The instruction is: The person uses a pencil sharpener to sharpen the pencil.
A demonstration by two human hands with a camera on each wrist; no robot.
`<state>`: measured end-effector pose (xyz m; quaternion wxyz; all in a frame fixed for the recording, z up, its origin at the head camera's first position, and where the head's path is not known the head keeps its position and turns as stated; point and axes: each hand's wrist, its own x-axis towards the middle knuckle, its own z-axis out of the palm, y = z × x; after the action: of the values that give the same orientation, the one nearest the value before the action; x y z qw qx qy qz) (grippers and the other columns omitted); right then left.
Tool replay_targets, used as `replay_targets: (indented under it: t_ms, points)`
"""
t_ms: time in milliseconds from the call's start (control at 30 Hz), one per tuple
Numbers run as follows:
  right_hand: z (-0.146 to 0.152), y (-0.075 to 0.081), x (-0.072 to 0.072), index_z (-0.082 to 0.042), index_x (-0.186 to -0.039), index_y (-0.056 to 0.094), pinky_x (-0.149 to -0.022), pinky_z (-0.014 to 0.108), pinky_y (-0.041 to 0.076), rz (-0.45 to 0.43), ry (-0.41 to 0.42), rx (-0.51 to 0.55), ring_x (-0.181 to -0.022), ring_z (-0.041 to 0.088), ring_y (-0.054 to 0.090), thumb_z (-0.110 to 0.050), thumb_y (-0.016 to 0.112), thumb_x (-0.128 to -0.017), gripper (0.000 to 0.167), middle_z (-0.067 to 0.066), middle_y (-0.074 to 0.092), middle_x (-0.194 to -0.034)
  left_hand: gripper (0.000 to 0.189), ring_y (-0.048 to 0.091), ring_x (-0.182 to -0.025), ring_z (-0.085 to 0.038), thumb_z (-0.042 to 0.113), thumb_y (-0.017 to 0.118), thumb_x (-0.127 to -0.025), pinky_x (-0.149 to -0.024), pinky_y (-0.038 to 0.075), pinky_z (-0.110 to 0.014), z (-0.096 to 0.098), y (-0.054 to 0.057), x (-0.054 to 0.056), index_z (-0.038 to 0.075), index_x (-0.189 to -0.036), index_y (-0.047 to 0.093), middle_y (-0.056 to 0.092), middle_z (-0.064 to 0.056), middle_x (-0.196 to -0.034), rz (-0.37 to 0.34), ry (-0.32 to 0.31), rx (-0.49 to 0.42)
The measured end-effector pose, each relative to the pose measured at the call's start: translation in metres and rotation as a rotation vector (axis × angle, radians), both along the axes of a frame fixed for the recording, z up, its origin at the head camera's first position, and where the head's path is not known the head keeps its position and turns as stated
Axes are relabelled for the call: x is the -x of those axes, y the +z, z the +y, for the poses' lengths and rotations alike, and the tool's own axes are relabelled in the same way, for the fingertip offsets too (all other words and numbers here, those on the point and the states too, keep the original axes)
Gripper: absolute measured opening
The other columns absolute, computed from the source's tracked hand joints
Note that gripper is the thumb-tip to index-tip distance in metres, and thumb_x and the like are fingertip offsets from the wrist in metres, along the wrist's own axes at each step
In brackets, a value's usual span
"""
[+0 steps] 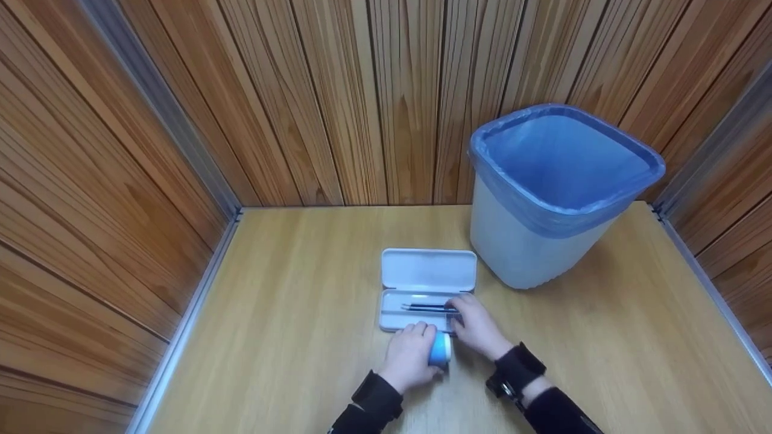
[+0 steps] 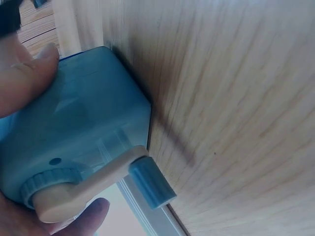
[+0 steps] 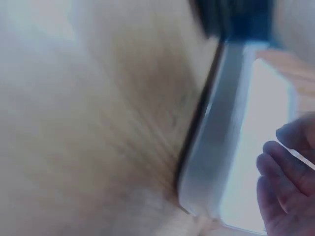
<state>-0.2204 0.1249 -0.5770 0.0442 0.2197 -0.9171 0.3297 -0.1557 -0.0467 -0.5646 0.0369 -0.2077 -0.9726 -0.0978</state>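
A blue hand-crank pencil sharpener stands on the table in front of the pencil case, gripped by my left hand. In the left wrist view, thumb and fingers wrap the sharpener body, and its pale crank with a blue knob faces the camera. The white pencil case lies with its lid folded back. Dark pencils lie in its tray. My right hand is over the tray's right side, at the pencils' right ends. In the right wrist view its fingers are loosely bent, with nothing visible between them.
A white bin with a blue liner stands behind the case to the right. Wood-panelled walls enclose the table at the back and both sides, with metal strips along the side edges.
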Motion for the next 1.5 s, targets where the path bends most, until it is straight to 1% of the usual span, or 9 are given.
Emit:
replay_targets:
  t_ms: [233,367,533,667,767,867,967,1300,1500]
  points:
    - [0.02,0.001,-0.043,0.003,-0.133,0.052,-0.107,0.059,0.04,-0.268,0.14,0.008,-0.128,0.042,0.053,0.011,0.066,-0.074,0.061,0.024,0.057,-0.133,0.068,0.061,-0.092,-0.019,0.046,0.088,-0.065,-0.081,0.052,-0.034,-0.001,0.002,0.001,0.012,-0.116,0.058,0.065,-0.003,-0.105,-0.032,0.002,-0.007]
    - [0.024,-0.007,-0.053,0.004,-0.14,0.045,-0.11,0.062,0.035,-0.331,0.195,-0.023,-0.135,0.046,0.045,0.003,0.072,-0.073,0.072,0.028,0.049,-0.143,0.066,0.06,-0.091,-0.019,0.045,0.088,-0.066,-0.08,0.051,-0.034,-0.001,0.002,0.001,0.012,-0.115,0.058,0.064,-0.003,-0.104,-0.033,-0.001,-0.012]
    - [0.02,-0.013,-0.054,0.003,-0.143,0.045,-0.111,0.062,0.034,-0.316,0.203,-0.046,-0.136,0.047,0.043,-0.016,0.082,-0.074,0.081,0.028,0.046,-0.146,0.065,0.06,-0.092,-0.02,0.043,0.088,-0.067,-0.081,0.051,-0.035,-0.001,0.002,0.0,0.012,-0.115,0.057,0.064,-0.003,-0.104,-0.04,-0.004,-0.017]
    - [0.013,-0.017,-0.051,-0.001,-0.137,0.051,-0.104,0.056,0.044,-0.266,0.174,-0.041,-0.123,0.037,0.055,-0.027,0.085,-0.071,0.079,0.02,0.058,-0.131,0.066,0.061,-0.092,-0.019,0.043,0.088,-0.066,-0.082,0.052,-0.035,-0.001,0.001,0.0,0.012,-0.116,0.058,0.065,-0.003,-0.104,-0.04,-0.004,-0.01]
    - [0.008,-0.02,-0.05,-0.004,-0.125,0.059,-0.092,0.05,0.05,-0.183,0.142,-0.061,-0.105,0.028,0.061,-0.034,0.087,-0.07,0.069,0.01,0.065,-0.113,0.066,0.061,-0.091,-0.019,0.043,0.088,-0.065,-0.081,0.052,-0.034,-0.001,0.0,0.0,0.011,-0.115,0.059,0.065,-0.003,-0.103,-0.026,-0.002,-0.006]
    - [0.005,-0.023,-0.049,-0.006,-0.117,0.063,-0.085,0.049,0.048,-0.104,0.107,-0.077,-0.097,0.027,0.063,-0.038,0.087,-0.067,0.064,0.008,0.068,-0.105,0.067,0.062,-0.09,-0.019,0.043,0.089,-0.065,-0.079,0.052,-0.034,0.0,0.001,0.0,0.011,-0.115,0.059,0.065,-0.003,-0.102,-0.008,-0.001,0.0]
    - [0.003,-0.023,-0.047,-0.007,-0.116,0.064,-0.085,0.051,0.046,-0.073,0.085,-0.096,-0.098,0.029,0.064,-0.038,0.089,-0.064,0.065,0.008,0.071,-0.105,0.067,0.062,-0.089,-0.019,0.044,0.089,-0.064,-0.078,0.052,-0.034,0.0,0.001,0.0,0.011,-0.114,0.059,0.065,-0.003,-0.101,0.006,-0.003,-0.006]
    - [0.009,-0.018,-0.04,-0.01,-0.113,0.066,-0.085,0.048,0.048,-0.115,0.114,-0.14,-0.094,0.023,0.064,-0.037,0.089,-0.061,0.063,0.003,0.073,-0.104,0.065,0.061,-0.09,-0.019,0.043,0.089,-0.065,-0.08,0.052,-0.034,-0.001,-0.001,-0.001,0.013,-0.114,0.058,0.065,-0.002,-0.102,-0.007,-0.007,-0.013]
    - [0.036,-0.01,-0.04,-0.008,-0.124,0.062,-0.094,0.054,0.05,-0.246,0.106,-0.126,-0.109,0.03,0.065,-0.028,0.088,-0.064,0.068,0.012,0.069,-0.119,0.066,0.06,-0.087,-0.018,0.044,0.089,-0.063,-0.077,0.051,-0.033,-0.003,-0.001,-0.001,0.012,-0.112,0.057,0.064,-0.002,-0.1,0.015,-0.004,-0.003]
